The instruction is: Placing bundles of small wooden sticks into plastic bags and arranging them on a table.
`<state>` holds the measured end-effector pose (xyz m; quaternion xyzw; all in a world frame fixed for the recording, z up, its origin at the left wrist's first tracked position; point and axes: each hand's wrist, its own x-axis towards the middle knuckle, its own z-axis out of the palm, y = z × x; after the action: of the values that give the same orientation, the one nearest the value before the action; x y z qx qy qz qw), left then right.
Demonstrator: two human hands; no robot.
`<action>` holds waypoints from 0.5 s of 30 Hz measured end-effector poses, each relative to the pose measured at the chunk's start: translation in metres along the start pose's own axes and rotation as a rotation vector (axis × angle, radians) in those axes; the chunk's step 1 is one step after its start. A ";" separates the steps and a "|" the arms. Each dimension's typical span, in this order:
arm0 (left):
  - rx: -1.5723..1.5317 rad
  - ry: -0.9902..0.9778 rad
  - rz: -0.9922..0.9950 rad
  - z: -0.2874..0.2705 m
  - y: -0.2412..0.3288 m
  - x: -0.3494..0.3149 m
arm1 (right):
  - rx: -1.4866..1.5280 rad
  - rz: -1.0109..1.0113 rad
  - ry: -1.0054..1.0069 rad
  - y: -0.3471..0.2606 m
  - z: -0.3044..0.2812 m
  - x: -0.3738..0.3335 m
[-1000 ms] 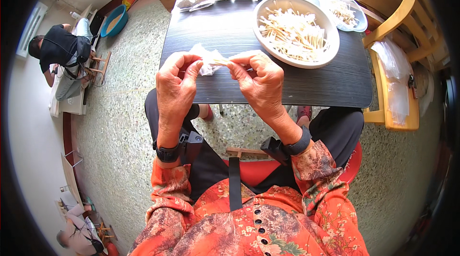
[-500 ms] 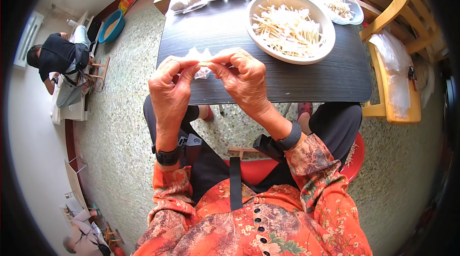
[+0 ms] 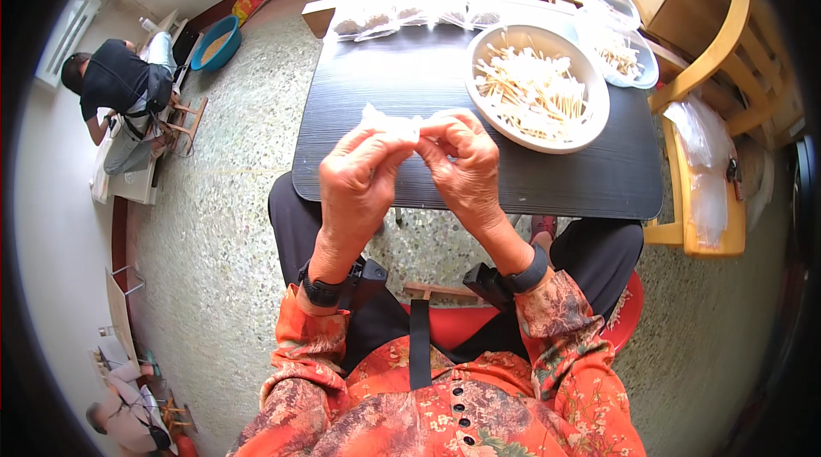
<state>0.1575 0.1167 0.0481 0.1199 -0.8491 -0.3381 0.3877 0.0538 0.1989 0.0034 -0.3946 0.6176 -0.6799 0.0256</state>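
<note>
Over the near edge of the dark table, a small crumpled white, see-through plastic bag (image 3: 392, 125) is pinched at my fingertips. My left hand (image 3: 363, 175) is closed, thumb against fingers, on the bag's near side. My right hand (image 3: 466, 165) is closed too, its fingertips meeting the bag's right edge. Glare washes out the bag, so I cannot see what is in it. To the right of my hands, a round pale bowl (image 3: 599, 119) holds a heap of cotton swabs (image 3: 539, 91) with thin wooden sticks and white tips.
Several filled clear bags (image 3: 410, 14) line the table's (image 3: 342, 89) far edge. A clear plastic tub (image 3: 646, 64) of swabs stands at the far right. Plastic bags lie on a wooden chair (image 3: 714, 226) to the right. At left sits another person (image 3: 120, 76) near a blue basin (image 3: 221, 47).
Half a second ago my fingertips held a thin stick-like piece, with the bag lying behind them on the table. Now the bag is up in my fingers. The view has shifted.
</note>
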 end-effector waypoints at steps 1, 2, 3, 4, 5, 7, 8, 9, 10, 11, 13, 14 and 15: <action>-0.008 -0.004 0.034 0.002 0.000 0.000 | 0.027 0.030 0.011 0.003 -0.002 -0.001; -0.008 0.007 0.032 0.003 -0.002 -0.001 | 0.051 0.034 -0.004 0.007 -0.003 -0.001; 0.016 -0.026 0.083 0.004 -0.004 -0.001 | 0.050 0.030 -0.013 0.009 -0.003 -0.001; 0.040 -0.061 0.131 0.004 -0.007 -0.002 | 0.051 0.033 -0.009 0.008 -0.002 -0.002; 0.042 -0.055 0.127 0.004 -0.009 -0.002 | 0.053 0.036 -0.004 0.008 -0.001 -0.002; -0.069 -0.101 0.078 0.004 -0.012 -0.001 | 0.053 0.053 -0.014 0.008 -0.001 -0.003; -0.127 -0.125 0.030 0.003 -0.013 -0.002 | 0.052 0.071 -0.015 0.009 -0.001 -0.003; -0.126 -0.120 0.026 0.000 -0.012 -0.001 | 0.053 0.071 -0.022 0.008 0.000 -0.003; -0.112 -0.103 0.011 -0.004 -0.009 0.002 | 0.026 0.086 -0.023 0.007 -0.001 -0.002; -0.098 -0.087 -0.004 -0.008 -0.008 0.005 | -0.002 0.101 -0.024 0.006 -0.002 -0.002; -0.030 0.057 -0.031 -0.016 -0.025 0.008 | -0.009 0.109 -0.035 0.006 -0.003 -0.001; 0.013 0.019 -0.139 -0.021 -0.031 0.008 | -0.017 0.119 -0.037 0.006 -0.003 0.000; 0.055 -0.020 -0.247 -0.024 -0.035 0.008 | -0.018 0.119 -0.038 0.006 -0.004 0.000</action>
<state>0.1679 0.0749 0.0407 0.2306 -0.8408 -0.3609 0.3312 0.0487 0.2010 -0.0015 -0.3704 0.6454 -0.6639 0.0742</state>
